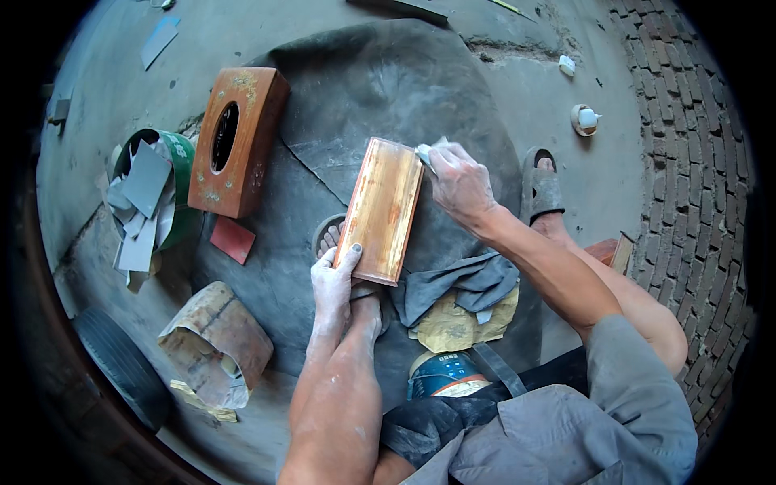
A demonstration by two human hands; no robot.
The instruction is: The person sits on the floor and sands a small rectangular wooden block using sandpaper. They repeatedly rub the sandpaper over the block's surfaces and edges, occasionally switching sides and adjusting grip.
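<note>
While the left grip (335,279) is closed on the near end of the wooden board (380,210), the right grip (457,182) pinches a small grey paper (427,153) tight against the board's far corner.

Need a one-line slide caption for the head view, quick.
Left hand steadies a wooden panel while right hand presses a pale sanding sheet to its upper edge.

tissue box (237,141) left of board (381,208), mat (380,81) beyond open
</note>
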